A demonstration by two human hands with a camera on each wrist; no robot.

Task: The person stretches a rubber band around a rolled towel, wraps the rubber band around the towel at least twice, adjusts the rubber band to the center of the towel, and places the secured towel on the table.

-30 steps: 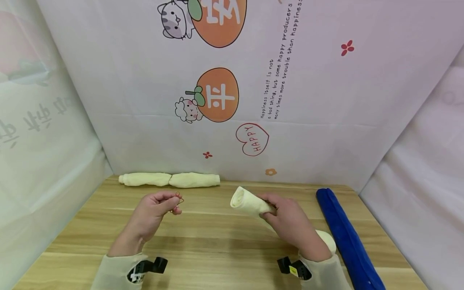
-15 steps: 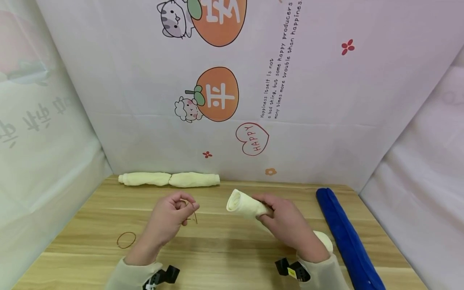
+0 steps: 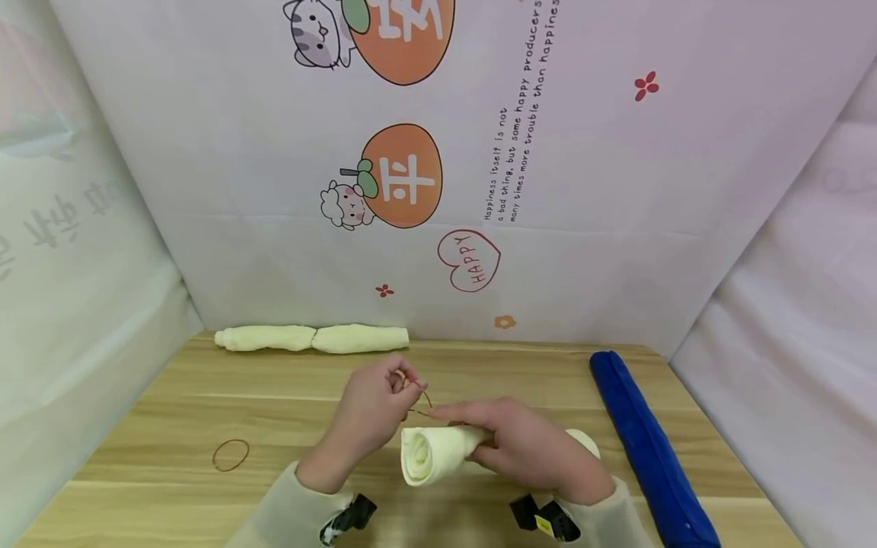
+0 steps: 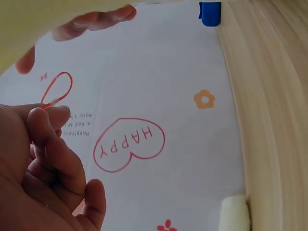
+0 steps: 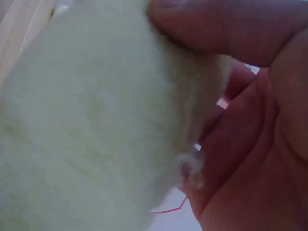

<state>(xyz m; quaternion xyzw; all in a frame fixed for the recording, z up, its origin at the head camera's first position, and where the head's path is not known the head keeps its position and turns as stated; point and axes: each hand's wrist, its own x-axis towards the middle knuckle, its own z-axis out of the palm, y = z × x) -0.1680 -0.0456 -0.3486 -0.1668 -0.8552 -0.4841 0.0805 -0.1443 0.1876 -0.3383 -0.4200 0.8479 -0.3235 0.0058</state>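
In the head view my left hand (image 3: 373, 399) pinches a thin reddish-brown rubber band (image 4: 71, 85) between thumb and fingers, its loop standing out toward the right hand. My right hand (image 3: 524, 449) grips a pale yellow rolled towel (image 3: 438, 450) around its middle, thumb below and fingers above. The spiral end of this roll faces left, and its far end shows behind the right wrist. Right index fingertip and rubber band meet just above the roll in the head view. The roll fills much of the right wrist view.
A second rubber band (image 3: 233, 440) lies on the wooden table (image 3: 157, 411) at the left. Along the back edge rests another pale yellow roll (image 3: 359, 339), cinched at its middle. A blue rolled cloth (image 3: 651, 449) lies along the right side. White printed sheets (image 3: 562, 281) enclose the table.
My left hand has moved right with the rubber band, up to the right hand. The right hand has brought the roll lower and turned it more level. The band on the table has come into view.
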